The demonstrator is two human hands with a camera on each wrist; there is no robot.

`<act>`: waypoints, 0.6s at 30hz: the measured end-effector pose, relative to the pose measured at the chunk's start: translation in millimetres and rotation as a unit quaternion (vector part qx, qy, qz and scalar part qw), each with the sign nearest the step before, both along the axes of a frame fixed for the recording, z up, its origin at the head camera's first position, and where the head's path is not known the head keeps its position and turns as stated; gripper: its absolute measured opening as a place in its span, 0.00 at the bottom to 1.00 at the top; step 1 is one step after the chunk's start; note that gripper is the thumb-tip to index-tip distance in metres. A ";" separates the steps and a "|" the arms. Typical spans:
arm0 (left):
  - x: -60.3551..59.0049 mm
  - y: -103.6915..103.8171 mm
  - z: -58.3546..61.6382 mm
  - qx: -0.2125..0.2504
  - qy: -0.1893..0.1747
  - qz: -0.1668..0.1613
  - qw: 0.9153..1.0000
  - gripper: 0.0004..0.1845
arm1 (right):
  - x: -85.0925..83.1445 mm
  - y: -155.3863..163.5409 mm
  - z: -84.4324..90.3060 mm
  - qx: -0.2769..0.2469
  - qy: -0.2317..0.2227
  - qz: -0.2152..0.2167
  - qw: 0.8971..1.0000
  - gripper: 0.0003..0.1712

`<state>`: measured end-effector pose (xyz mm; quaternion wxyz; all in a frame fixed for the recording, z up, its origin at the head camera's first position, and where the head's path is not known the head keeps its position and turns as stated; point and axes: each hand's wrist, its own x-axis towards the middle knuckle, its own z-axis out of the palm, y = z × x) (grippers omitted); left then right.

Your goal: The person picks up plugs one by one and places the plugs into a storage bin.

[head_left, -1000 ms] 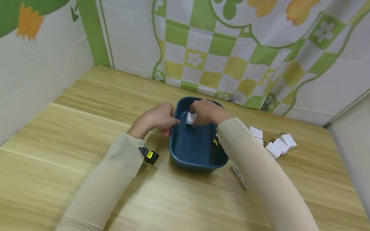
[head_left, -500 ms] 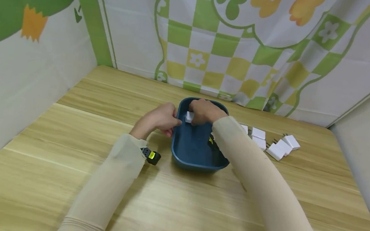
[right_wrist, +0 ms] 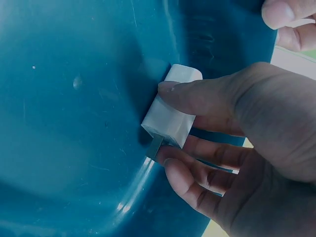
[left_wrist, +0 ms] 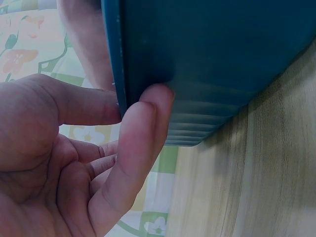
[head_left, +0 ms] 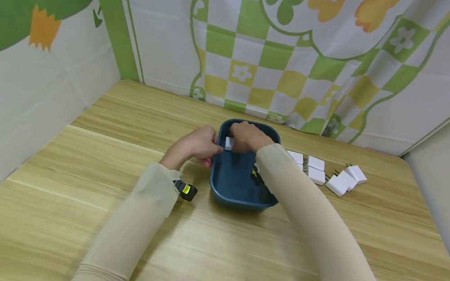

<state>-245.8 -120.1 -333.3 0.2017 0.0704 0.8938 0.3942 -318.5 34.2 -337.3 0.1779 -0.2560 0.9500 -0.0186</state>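
A dark blue plastic bin (head_left: 243,203) stands on the wooden table. My left hand (head_left: 200,145) pinches its left rim, thumb on the inner side and fingertips against the outer wall, as the left wrist view shows. Inside the bin, near its far left corner, my right hand (head_left: 247,138) holds a white charger plug (right_wrist: 170,111) between thumb and fingers. In the right wrist view the plug lies close against the bin's surface, with a flat metal prong pointing out of one end. The left hand's fingertips appear at that view's upper right.
Several white charger plugs (head_left: 315,169) lie on the table right of the bin, a few overlapping in a small group (head_left: 343,181). A patterned curtain (head_left: 253,62) hangs behind the table (head_left: 214,248). Pale fabric walls border both sides.
My right hand has lowered slightly and moved a little toward the bin's far left corner with the charger plug. My left hand keeps its pinch on the rim. The head view has shifted slightly.
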 end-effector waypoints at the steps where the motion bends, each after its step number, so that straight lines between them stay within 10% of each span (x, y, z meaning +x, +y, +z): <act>1: -0.1 0.2 -0.2 0.001 0.000 0.001 1.000 0.15 | 0.0 0.2 -0.4 -0.001 0.004 -0.002 1.000 0.09; 18: -0.4 1.0 -1.4 -0.002 0.005 0.003 1.000 0.14 | -4.1 2.7 -6.5 -0.053 0.086 -0.008 0.995 0.12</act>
